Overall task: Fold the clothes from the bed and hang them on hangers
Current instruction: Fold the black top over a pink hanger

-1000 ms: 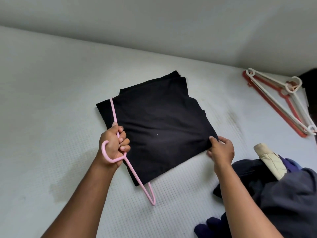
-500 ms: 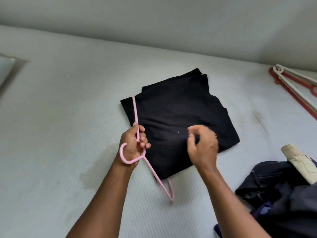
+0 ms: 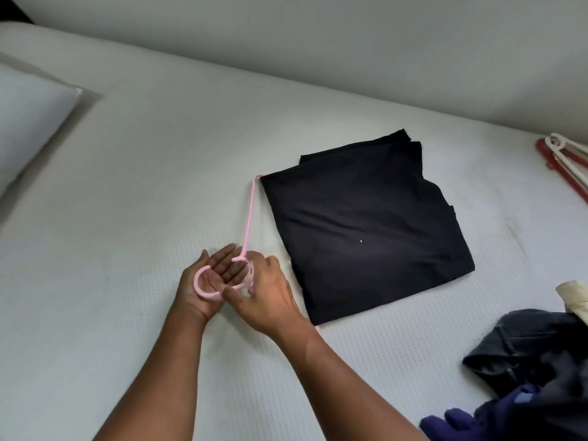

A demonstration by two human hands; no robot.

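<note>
A folded black garment (image 3: pixel 366 227) lies flat on the white bed (image 3: pixel 127 192). A pink hanger (image 3: pixel 249 214) is threaded through it; one arm runs along the garment's left edge and the hook comes out toward me. My left hand (image 3: pixel 210 281) lies palm up with straight fingers, and the hook rests across the palm. My right hand (image 3: pixel 270 300) sits just right of it, thumb and fingers pinching the hanger at the base of the hook. The hanger's lower bar is hidden under the cloth.
A pillow (image 3: pixel 25 122) sits at the far left. Red and white hangers (image 3: pixel 560 157) lie at the right edge by the wall. A pile of dark clothes (image 3: pixel 525 361) with a beige item (image 3: pixel 576 297) fills the lower right corner.
My right hand left the garment's corner and came over to the hanger hook. My left hand opened from a grip to a flat palm. The garment now lies further right in view.
</note>
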